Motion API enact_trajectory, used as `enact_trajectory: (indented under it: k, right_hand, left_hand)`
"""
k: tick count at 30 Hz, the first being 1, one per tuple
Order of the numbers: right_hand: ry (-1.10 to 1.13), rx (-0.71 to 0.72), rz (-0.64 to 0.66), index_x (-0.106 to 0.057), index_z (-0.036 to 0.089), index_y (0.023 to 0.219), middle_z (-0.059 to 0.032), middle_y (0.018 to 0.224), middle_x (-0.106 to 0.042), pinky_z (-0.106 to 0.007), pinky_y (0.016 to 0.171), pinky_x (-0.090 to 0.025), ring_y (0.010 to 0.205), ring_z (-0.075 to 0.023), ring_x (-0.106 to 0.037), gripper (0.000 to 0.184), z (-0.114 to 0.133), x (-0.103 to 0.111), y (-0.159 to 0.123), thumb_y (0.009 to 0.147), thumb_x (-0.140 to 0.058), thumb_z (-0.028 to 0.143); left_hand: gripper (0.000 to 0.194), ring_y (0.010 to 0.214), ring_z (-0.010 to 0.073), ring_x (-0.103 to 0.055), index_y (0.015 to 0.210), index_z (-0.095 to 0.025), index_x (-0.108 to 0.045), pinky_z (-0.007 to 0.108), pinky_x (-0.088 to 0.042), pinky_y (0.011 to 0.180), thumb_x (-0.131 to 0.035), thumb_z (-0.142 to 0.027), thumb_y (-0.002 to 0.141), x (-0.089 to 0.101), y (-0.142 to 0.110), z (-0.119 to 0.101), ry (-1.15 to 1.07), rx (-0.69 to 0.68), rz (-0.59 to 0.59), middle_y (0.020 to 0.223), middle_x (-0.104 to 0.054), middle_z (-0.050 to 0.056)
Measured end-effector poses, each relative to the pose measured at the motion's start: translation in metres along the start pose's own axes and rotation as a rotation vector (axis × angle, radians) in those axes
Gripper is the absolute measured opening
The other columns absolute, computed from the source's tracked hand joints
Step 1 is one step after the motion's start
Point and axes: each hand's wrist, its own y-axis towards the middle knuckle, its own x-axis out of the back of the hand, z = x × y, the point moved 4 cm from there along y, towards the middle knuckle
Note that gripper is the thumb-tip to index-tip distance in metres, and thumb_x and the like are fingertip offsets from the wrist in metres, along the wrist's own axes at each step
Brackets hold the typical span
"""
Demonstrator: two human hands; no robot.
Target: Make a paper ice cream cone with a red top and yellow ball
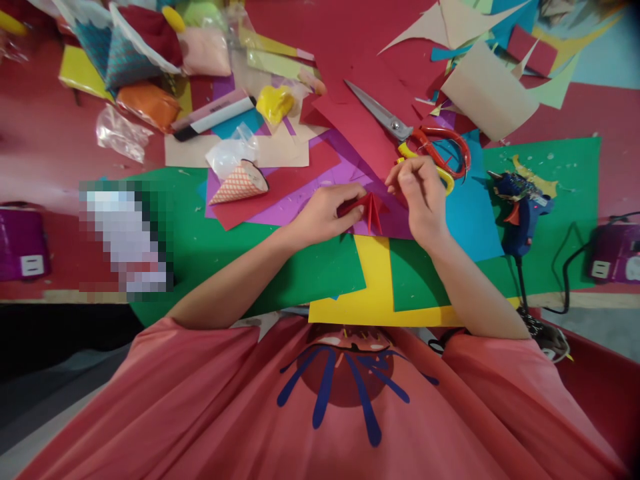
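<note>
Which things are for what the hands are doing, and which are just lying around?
Seems in use:
folded red paper, held by the left hand
right hand, close by

Probably just lying about now:
scissors
blue glue gun
patterned paper cone
bagged yellow lump

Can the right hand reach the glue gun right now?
Probably yes: the glue gun lies to the right of the right hand, with flat blue paper and green paper between them.

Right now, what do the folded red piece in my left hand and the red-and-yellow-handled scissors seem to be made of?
The folded red piece looks like matte paper or thin card, from its sharp creases. The scissors have softly shining grey blades, apparently metal, and glossy handles, probably plastic.
</note>
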Motion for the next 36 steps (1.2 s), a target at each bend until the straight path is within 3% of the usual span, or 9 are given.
enact_trajectory:
  k: [5,9,11,14,21,31,36]
  right_hand:
    - [0.037,-0.03,-0.103,-0.043,0.025,0.063,0.002,0.059,-0.058,-0.032,0.056,-0.047,0.057,-0.015,-0.057,0.047,0.004,0.005,0.004,0.099,-0.046,0.056]
    - [0.005,-0.05,0.01,-0.06,0.024,0.076,0.0017,0.072,-0.063,-0.029,0.06,-0.047,0.065,-0.0121,-0.059,0.032,0.007,0.0,0.001,0.093,-0.06,0.051]
    - [0.015,-0.035,0.121,-0.062,0.023,0.085,0.0015,0.078,-0.063,-0.028,0.063,-0.048,0.069,-0.0114,-0.059,0.027,0.007,-0.005,-0.001,0.092,-0.061,0.048]
    - [0.0,-0.008,0.238,-0.059,0.02,0.081,0.0011,0.077,-0.064,-0.028,0.067,-0.05,0.071,-0.0114,-0.06,0.024,0.008,-0.011,-0.003,0.092,-0.061,0.042]
    - [-0.095,0.009,0.269,-0.059,0.02,0.078,0.0013,0.072,-0.066,-0.026,0.061,-0.049,0.065,-0.0118,-0.059,0.016,0.008,-0.015,-0.003,0.088,-0.063,0.031]
    - [-0.114,0.055,0.319,-0.055,0.019,0.076,0.0023,0.067,-0.06,-0.022,0.055,-0.041,0.059,-0.0085,-0.05,0.022,0.009,-0.016,-0.006,0.092,-0.057,0.033]
    - [-0.127,0.105,0.29,-0.058,0.019,0.076,0.0023,0.068,-0.064,-0.022,0.057,-0.043,0.06,-0.0087,-0.055,0.017,0.014,-0.014,-0.005,0.091,-0.059,0.027]
  left_hand:
    - [0.015,0.06,0.0077,-0.044,0.074,-0.018,-0.052,0.022,-0.037,0.059,-0.048,-0.025,0.086,0.001,0.0,0.0,-0.091,0.021,-0.033,0.067,-0.053,-0.002]
    - [0.013,0.061,0.0084,-0.046,0.075,-0.018,-0.053,0.022,-0.038,0.06,-0.05,-0.025,0.085,0.002,0.0,0.0,-0.147,0.053,-0.036,0.067,-0.055,-0.002]
    - [0.013,0.062,0.0095,-0.049,0.075,-0.018,-0.053,0.023,-0.04,0.061,-0.051,-0.026,0.085,0.002,0.0,0.0,-0.158,0.053,-0.03,0.068,-0.057,-0.001]
    - [0.013,0.062,0.0103,-0.049,0.076,-0.019,-0.053,0.024,-0.041,0.061,-0.052,-0.027,0.086,0.001,-0.001,0.002,-0.119,0.05,-0.02,0.068,-0.057,-0.001]
    - [0.01,0.072,0.0102,-0.06,0.085,-0.019,-0.057,0.022,-0.049,0.068,-0.053,-0.027,0.089,0.001,-0.004,0.006,-0.111,-0.007,-0.097,0.08,-0.065,0.002]
    - [0.01,0.07,0.012,-0.061,0.08,-0.02,-0.055,0.026,-0.048,0.066,-0.051,-0.024,0.088,-0.001,-0.004,0.001,0.048,-0.055,-0.061,0.076,-0.067,0.003]
    - [0.014,0.07,0.0108,-0.06,0.083,-0.019,-0.057,0.024,-0.048,0.067,-0.048,-0.027,0.091,0.0,-0.005,0.002,0.033,-0.044,-0.075,0.078,-0.068,0.003]
